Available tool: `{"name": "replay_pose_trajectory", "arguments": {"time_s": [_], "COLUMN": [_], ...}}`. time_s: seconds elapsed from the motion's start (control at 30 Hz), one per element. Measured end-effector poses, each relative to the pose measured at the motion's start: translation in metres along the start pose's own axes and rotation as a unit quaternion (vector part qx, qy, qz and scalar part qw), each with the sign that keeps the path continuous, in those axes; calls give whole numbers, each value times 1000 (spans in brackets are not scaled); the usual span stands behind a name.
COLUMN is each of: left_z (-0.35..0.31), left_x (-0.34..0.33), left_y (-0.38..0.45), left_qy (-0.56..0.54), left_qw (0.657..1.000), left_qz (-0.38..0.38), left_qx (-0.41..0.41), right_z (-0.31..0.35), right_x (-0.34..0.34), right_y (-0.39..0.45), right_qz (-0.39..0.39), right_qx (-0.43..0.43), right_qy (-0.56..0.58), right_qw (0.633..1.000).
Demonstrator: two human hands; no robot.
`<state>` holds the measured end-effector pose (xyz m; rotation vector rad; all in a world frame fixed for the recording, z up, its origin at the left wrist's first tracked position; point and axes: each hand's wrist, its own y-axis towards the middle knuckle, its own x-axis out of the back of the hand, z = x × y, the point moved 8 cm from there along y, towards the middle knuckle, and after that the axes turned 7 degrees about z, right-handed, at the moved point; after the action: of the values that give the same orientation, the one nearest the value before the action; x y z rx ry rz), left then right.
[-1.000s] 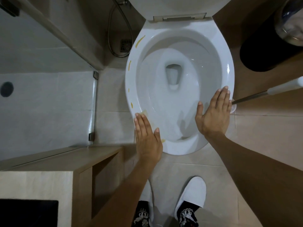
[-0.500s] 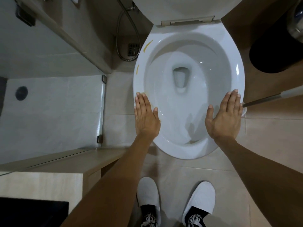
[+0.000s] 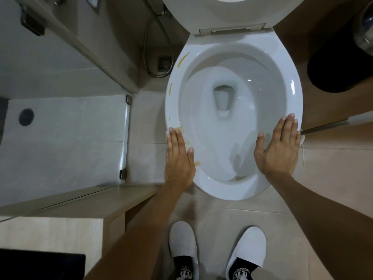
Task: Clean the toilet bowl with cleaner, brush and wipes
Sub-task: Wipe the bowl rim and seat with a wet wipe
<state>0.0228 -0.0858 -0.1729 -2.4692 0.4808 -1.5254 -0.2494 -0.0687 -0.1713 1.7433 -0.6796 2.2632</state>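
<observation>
A white toilet bowl (image 3: 290, 63) stands open below me, its lid (image 3: 218, 13) raised at the top. Yellow-orange streaks (image 3: 182, 60) mark the left rim. My left hand (image 3: 178, 158) is held flat, palm down, over the front left rim with fingers straight. My right hand (image 3: 279, 146) is spread flat over the front right rim. Neither hand holds anything. A brush handle (image 3: 333, 125) with a metal shaft and white grip pokes in from the right, its end hidden behind my right hand.
A glass shower partition (image 3: 124, 136) and a wooden counter (image 3: 84, 207) stand at left. A metal hose (image 3: 155, 45) and floor drain (image 3: 165, 63) lie left of the bowl. A black bin (image 3: 335, 69) sits at right. My white slippers (image 3: 182, 241) stand on the tiled floor.
My left hand has slid forward along the left rim. The view has shifted so the bowl sits lower and further right. My right hand stays flat on the right rim.
</observation>
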Motion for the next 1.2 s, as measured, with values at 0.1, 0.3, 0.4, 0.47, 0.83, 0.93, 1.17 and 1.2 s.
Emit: {"name": "replay_pose_trajectory", "arguments": {"time_s": [0.1,0.3,0.4,0.47,0.83,0.93,1.17,1.2], "left_z": [8,15,14,14,-3,-1,18,19], "left_x": [15,39,38,32,-20,-15,23,28], "left_y": [32,92,90,78,-31,-22,55,69], "left_qy": [13,101,101,82,28,40,60,73], "left_qw": [1000,991,991,994,997,997,994,992], "left_qz": [21,75,80,74,70,66,57,67], "left_qx": [-2,-43,-41,-19,1,-26,-70,-73], "right_z": [1,0,-1,-1,1,1,0,0], "right_x": [0,-2,-2,-2,0,0,1,0], "right_y": [0,1,1,1,0,0,-2,-1], "right_qz": [5,4,5,1,7,10,4,5], "right_qx": [1,-2,-5,-5,-7,-8,-7,-8], "right_qy": [-2,-6,-8,-6,-9,-12,-13,-15], "right_qw": [1000,1000,1000,1000,1000,1000,1000,1000]}}
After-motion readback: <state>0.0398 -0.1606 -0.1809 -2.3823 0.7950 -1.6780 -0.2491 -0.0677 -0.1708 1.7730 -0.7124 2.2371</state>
